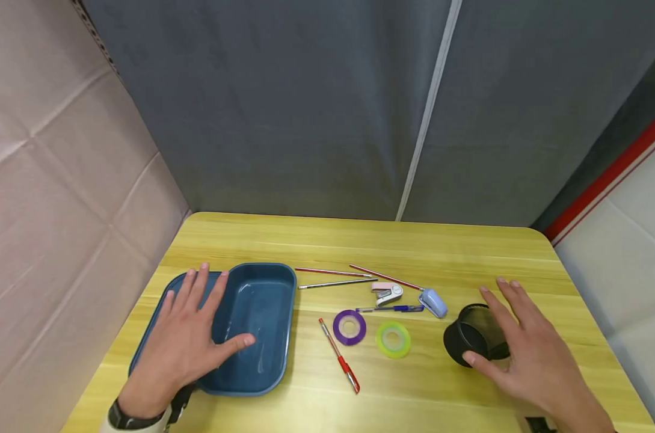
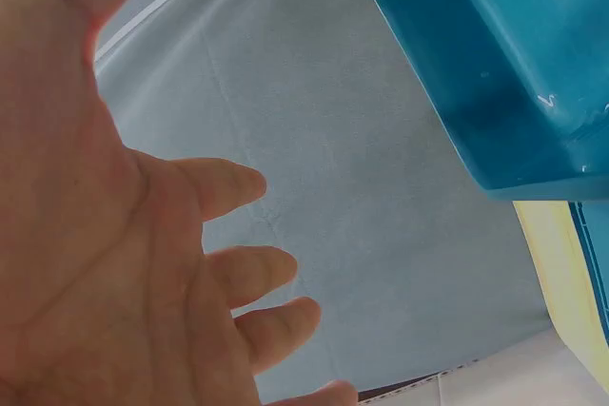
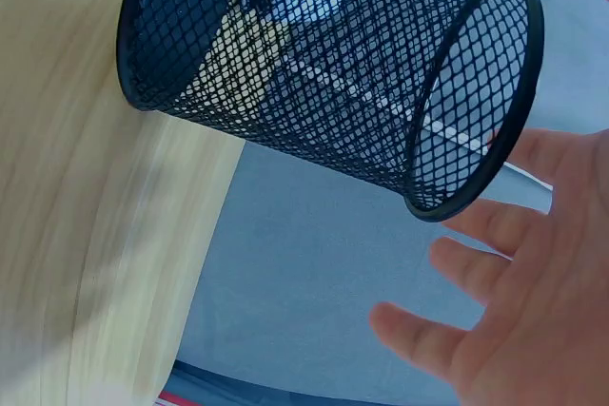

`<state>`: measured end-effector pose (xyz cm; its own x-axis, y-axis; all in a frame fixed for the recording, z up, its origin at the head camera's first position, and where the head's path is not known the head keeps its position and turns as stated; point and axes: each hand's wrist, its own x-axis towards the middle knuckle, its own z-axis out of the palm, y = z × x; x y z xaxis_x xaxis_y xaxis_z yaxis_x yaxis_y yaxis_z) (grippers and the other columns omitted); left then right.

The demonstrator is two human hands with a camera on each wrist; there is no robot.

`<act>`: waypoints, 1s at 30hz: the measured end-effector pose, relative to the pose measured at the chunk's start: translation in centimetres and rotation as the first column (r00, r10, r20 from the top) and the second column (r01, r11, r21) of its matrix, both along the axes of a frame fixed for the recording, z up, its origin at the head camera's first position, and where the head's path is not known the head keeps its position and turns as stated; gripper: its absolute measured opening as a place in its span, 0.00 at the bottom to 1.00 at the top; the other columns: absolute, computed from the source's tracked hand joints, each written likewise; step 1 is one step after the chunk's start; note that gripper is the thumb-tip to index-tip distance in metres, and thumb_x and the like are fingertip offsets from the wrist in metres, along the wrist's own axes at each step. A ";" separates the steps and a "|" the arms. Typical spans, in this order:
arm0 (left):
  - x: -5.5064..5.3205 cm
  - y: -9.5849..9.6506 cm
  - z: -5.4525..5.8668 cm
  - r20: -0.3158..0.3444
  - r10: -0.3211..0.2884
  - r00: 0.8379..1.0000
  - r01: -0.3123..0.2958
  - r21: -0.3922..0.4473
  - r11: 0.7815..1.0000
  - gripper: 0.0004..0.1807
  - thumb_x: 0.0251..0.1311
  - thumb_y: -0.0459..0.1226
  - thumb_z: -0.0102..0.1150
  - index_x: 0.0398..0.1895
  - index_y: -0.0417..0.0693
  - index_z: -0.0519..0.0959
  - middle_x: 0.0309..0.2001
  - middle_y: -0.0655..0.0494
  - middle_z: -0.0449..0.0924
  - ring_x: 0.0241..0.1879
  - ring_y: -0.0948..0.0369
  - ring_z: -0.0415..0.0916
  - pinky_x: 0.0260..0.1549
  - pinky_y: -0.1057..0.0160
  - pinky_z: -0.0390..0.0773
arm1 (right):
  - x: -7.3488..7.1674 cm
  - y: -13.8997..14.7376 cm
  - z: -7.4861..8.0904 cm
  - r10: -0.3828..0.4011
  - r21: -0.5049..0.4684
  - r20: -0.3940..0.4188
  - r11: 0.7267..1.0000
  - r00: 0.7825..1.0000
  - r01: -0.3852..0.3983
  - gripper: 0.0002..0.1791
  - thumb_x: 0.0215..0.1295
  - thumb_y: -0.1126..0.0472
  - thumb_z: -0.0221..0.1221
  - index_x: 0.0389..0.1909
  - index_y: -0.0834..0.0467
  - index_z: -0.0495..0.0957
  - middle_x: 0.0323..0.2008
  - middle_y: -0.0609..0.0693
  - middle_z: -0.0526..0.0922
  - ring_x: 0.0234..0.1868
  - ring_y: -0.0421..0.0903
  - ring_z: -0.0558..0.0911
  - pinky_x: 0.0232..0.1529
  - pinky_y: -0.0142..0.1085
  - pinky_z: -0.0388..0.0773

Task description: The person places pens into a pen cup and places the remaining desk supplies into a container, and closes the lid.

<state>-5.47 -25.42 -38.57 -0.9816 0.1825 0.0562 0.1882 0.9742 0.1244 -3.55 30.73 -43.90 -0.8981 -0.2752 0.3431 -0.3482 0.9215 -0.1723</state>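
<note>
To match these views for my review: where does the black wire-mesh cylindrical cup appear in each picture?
Head: the mesh cup is at lower right, partly covered by the right hand.
Left wrist: not in it.
Right wrist: large, across the top middle.
Shared landmark: grey cloth curtain with its pale strip, in all three.

blue tray [image 1: 254,328], black mesh cup [image 3: 328,78]

The left hand [image 1: 186,343] was held near the left edge of the table [image 1: 468,252], its back turned up, its fingers spread and pointed toward the far edge. The right hand [image 1: 538,361] was held likewise near the right edge; both thumbs were angled inward, apart from the fingers.
</note>
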 end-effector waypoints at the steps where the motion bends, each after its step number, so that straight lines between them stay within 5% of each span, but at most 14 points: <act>1: 0.0 0.0 0.1 0.006 -0.002 1.000 0.002 0.003 1.000 0.67 0.53 0.81 0.56 0.87 0.51 0.50 0.86 0.37 0.39 0.84 0.35 0.41 0.73 0.23 0.50 | 0.0 0.0 0.1 0.002 -0.008 -0.001 1.000 1.000 -0.002 0.67 0.46 0.31 0.77 0.85 0.49 0.56 0.82 0.61 0.58 0.85 0.61 0.52 0.59 0.72 0.72; 12: -0.6 0.1 1.0 -0.046 -0.105 0.993 0.107 0.028 0.994 0.64 0.57 0.76 0.60 0.86 0.49 0.52 0.86 0.36 0.42 0.82 0.34 0.49 0.73 0.28 0.59 | 0.0 0.0 0.9 0.042 -0.075 0.008 0.996 0.999 -0.041 0.63 0.46 0.38 0.80 0.83 0.49 0.61 0.79 0.60 0.63 0.73 0.66 0.67 0.51 0.64 0.75; 20: -1.4 0.8 1.5 -0.190 -0.208 0.959 0.223 0.064 0.973 0.52 0.63 0.64 0.68 0.83 0.49 0.61 0.84 0.40 0.53 0.75 0.36 0.63 0.61 0.32 0.77 | 0.1 -0.1 1.5 0.040 -0.150 0.081 0.988 0.996 -0.028 0.59 0.51 0.46 0.80 0.83 0.47 0.61 0.79 0.57 0.64 0.71 0.64 0.68 0.51 0.61 0.74; 23: -1.7 1.0 1.6 -0.221 -0.228 0.948 0.250 0.076 0.965 0.49 0.63 0.61 0.70 0.82 0.50 0.64 0.83 0.41 0.56 0.74 0.37 0.65 0.58 0.33 0.79 | 0.1 0.0 1.4 0.058 -0.177 0.080 0.983 0.995 -0.043 0.58 0.52 0.48 0.80 0.83 0.46 0.60 0.79 0.57 0.64 0.72 0.62 0.67 0.69 0.51 0.68; 25: -1.9 1.2 1.6 -0.237 -0.236 0.942 0.262 0.083 0.961 0.47 0.63 0.59 0.70 0.80 0.51 0.66 0.82 0.42 0.58 0.73 0.38 0.67 0.56 0.34 0.81 | 0.0 0.1 1.3 0.075 -0.194 0.064 0.979 0.995 -0.061 0.58 0.52 0.50 0.80 0.83 0.47 0.61 0.78 0.57 0.65 0.74 0.58 0.66 0.77 0.34 0.56; 27: -2.3 1.4 1.5 -0.249 -0.244 0.937 0.275 0.099 0.956 0.45 0.63 0.58 0.71 0.79 0.51 0.68 0.81 0.42 0.60 0.72 0.39 0.69 0.54 0.36 0.83 | 0.0 0.2 1.2 0.089 -0.206 0.053 0.976 0.995 -0.076 0.58 0.51 0.51 0.80 0.83 0.47 0.61 0.78 0.57 0.66 0.76 0.51 0.64 0.71 0.15 0.42; 30: -3.0 1.7 1.4 -0.248 -0.251 0.936 0.295 0.160 0.942 0.41 0.64 0.56 0.72 0.77 0.50 0.71 0.79 0.43 0.64 0.71 0.41 0.71 0.54 0.37 0.83 | -0.2 0.4 1.1 0.109 -0.225 0.042 0.969 0.993 -0.097 0.58 0.50 0.53 0.81 0.82 0.47 0.62 0.77 0.57 0.67 0.77 0.40 0.61 0.68 0.12 0.40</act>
<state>-8.45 -23.72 -37.16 -0.8536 0.4059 0.3265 0.4878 0.8428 0.2276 -3.72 31.15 -42.80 -0.8876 -0.2894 0.3583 -0.4239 0.8175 -0.3898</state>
